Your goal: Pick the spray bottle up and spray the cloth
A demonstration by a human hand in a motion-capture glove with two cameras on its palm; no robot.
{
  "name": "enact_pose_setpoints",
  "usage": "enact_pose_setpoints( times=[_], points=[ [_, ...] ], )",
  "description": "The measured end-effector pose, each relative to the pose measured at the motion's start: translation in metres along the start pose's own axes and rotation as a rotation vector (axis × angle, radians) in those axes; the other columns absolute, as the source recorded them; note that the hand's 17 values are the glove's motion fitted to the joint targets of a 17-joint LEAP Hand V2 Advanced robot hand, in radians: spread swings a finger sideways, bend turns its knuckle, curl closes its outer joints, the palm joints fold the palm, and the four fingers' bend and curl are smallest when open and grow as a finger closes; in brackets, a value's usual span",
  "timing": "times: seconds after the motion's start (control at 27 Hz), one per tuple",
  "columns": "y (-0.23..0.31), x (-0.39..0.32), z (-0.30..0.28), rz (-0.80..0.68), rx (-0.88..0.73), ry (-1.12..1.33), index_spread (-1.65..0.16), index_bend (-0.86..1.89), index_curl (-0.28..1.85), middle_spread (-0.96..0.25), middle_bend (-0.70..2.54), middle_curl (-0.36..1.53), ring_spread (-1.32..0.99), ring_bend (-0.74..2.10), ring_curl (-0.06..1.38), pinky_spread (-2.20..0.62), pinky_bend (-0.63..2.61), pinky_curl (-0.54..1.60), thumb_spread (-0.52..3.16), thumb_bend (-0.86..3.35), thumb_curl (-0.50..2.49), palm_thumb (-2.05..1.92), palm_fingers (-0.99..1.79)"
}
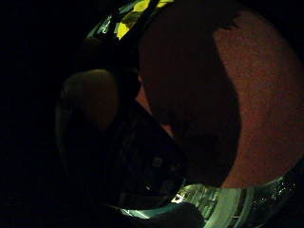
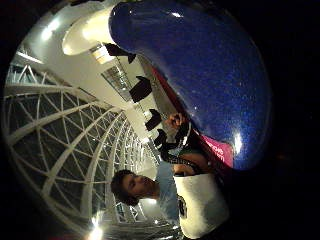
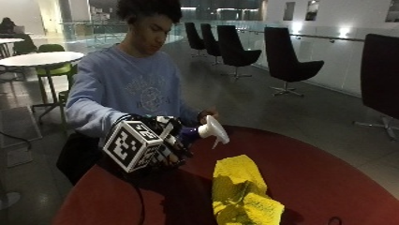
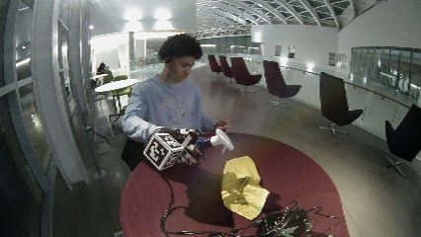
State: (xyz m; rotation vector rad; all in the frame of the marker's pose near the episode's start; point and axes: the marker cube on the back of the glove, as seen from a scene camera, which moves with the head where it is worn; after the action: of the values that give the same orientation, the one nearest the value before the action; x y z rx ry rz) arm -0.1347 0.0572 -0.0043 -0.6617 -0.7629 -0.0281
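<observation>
The spray bottle (image 3: 189,134) has a blue body and a white trigger head (image 3: 213,131), and is held above the round red table (image 3: 324,187). My gloved right hand (image 3: 167,140) grips the blue body, fingers curled round it. The nozzle points down toward the yellow cloth (image 3: 240,187), which lies crumpled on the table just past the bottle. In the thumb side palm view the blue bottle (image 2: 200,75) fills much of the picture. The little finger side palm view shows a strip of the cloth (image 1: 130,19) and the red tabletop (image 1: 256,104). The bare left hand (image 3: 207,114) is behind the trigger head; I cannot tell whether it touches it.
A tangle of cables and small gear (image 4: 283,224) lies at the table edge farthest from the person, just beyond the cloth (image 4: 242,187). Black swivel chairs (image 3: 285,61) stand along the wall behind. A white round table (image 3: 40,58) with green chairs stands behind the person.
</observation>
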Motion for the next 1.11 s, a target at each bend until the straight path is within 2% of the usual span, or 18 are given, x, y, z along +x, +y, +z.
enact_pose_setpoints(
  times=[1.11],
  points=[
    [-0.012,-0.008,0.006,0.051,-0.004,0.005,-0.31,0.04,0.06,0.01,0.45,0.44,0.08,0.75,0.39,0.27,0.52,0.37,0.82,-0.03,0.63,0.82,0.65]
  ],
)
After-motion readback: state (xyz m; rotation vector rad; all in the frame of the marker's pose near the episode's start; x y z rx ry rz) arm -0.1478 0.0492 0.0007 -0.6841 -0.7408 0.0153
